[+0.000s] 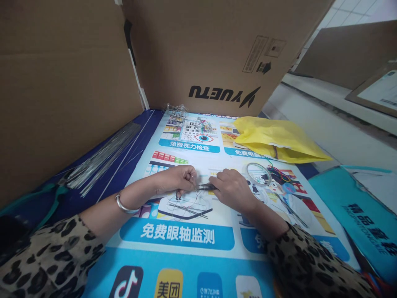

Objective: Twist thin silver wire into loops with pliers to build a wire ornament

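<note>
In the middle, a dark pointed tool (pixel 207 187) lies sideways; the right hand (pixel 233 191) grips it; the left hand's (pixel 173 179) fingers pinch thin wire (pixel 196 193) by its tip.

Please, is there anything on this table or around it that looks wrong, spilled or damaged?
I see no spill or clear damage. Two oddities: the big lettering on the cardboard is upside down, and some wire at the printed sheet's far edge is tangled, unlike the straight strands at left.

Cardboard (pixel 192 49) reads upside-down “YUETU”; printed sheet (pixel 155 258), “免费眼轴监测” and “美团”.
</note>
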### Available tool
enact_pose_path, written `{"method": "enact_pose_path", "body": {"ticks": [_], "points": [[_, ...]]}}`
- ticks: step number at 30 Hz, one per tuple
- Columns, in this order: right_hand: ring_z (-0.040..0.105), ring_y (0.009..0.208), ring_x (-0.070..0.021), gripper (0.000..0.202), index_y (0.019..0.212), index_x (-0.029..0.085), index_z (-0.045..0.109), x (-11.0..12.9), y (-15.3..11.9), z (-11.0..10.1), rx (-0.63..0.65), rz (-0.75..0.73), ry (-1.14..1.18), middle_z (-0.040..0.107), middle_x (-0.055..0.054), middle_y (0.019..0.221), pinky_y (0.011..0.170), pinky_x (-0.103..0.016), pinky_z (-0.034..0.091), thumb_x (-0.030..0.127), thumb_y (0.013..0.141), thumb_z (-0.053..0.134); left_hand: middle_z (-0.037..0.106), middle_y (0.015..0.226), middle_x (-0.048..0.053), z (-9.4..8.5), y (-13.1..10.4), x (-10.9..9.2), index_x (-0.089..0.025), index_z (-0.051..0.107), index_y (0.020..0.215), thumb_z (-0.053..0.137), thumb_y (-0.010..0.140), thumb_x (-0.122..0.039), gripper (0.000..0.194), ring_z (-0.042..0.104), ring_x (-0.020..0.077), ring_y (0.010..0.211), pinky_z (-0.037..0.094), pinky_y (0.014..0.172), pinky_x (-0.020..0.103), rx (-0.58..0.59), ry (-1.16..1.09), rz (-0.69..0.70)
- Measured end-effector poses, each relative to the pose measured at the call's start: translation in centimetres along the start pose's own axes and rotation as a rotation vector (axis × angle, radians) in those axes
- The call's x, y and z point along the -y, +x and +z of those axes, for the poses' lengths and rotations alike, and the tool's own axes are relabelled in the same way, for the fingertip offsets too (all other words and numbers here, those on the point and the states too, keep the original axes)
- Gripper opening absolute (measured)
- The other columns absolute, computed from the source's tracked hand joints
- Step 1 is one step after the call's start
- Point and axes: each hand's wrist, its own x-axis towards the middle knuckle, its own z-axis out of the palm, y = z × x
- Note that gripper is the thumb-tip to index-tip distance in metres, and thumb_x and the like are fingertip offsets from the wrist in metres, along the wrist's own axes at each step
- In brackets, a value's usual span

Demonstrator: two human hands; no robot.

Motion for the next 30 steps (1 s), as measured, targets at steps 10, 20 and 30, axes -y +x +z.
{"method": "enact_pose_path", "body": {"ticks": [10, 20, 30], "points": [[0.039, 0.067, -0.0151, 0.011, 0.077, 0.019, 0.061, 0.34, 0.01, -0.01, 0.006, -0.024, -0.024, 0.055, -0.002, 0.066, 0.061, -0.03, 0.02, 0.018, 0.077, 0.05, 0.05, 0.061, -0.004, 0.13, -0.09, -0.24, -0.015, 0.046, 0.08, 0.06, 0.065, -0.012, 0.02, 0.042, 0.0044, 0.041, 0.037, 0.037, 0.017, -0.026, 0.018, -0.008], [0.041, 0.066, -0.0157, 0.011, 0.075, 0.019, 0.058, 0.64, 0.09, -0.26, 0.074, -0.003, -0.036, 0.056, -0.002, 0.067, 0.059, -0.031, 0.018, 0.017, 0.078, 0.048, 0.052, 0.06, -0.003, 0.19, 0.03, -0.04, -0.016, 0.045, 0.077, 0.059, 0.065, -0.012, 0.018, 0.043, 0.0046, 0.041, 0.037, 0.036, 0.016, -0.06, 0.037, -0.009], [0.04, 0.065, -0.0158, 0.012, 0.073, 0.019, 0.056, 0.6, 0.14, -0.53, 0.072, -0.017, -0.085, 0.054, -0.003, 0.066, 0.057, -0.031, 0.016, 0.013, 0.078, 0.047, 0.053, 0.059, -0.003, 0.13, 0.24, 0.23, -0.015, 0.046, 0.075, 0.057, 0.063, -0.01, 0.018, 0.043, 0.0051, 0.039, 0.037, 0.034, 0.016, -0.066, 0.013, -0.004]]}}
